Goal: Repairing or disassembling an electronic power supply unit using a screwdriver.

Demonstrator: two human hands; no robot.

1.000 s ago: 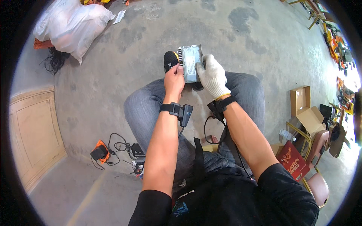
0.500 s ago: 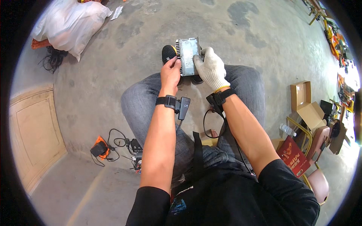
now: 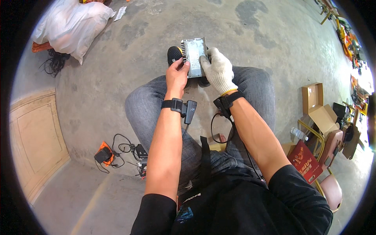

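Head camera view, treated as a clock face. At nine, a tan panel point(image 3: 40, 141) is leaning or standing along the wall. Toward ten, a white plastic bag point(image 3: 76, 29) is bulging on the grey floor point(image 3: 117, 70). At eight, a black power adapter point(image 3: 103, 156) is lying on an orange sheet point(image 3: 105, 145), its cables trailing right.

Just left of twelve, a black shoe point(image 3: 174, 54) is showing beyond the bare left hand point(image 3: 177, 79). This hand is partly closed, pinching the lower left edge of a metal box point(image 3: 195, 55); its thumb is lying along that edge, while the fingers beneath are hidden.

At twelve, the metal box is being held off the floor, ahead of the knees, its pale flat face turning up and a striped edge facing left. Gripping by the sides is probably leaving that face visible and the box steady. Toward one, the right hand point(image 3: 220, 72), wearing a white knitted glove, is half curled around the box's right edge, thumb pressing the face; the glove is likely guarding against sharp metal.

At three, an open cardboard carton point(image 3: 322, 117) is sitting above a clear bottle point(image 3: 299, 134). Near four, a red bag or box point(image 3: 303, 160) is resting beside a chair point(image 3: 331, 192).
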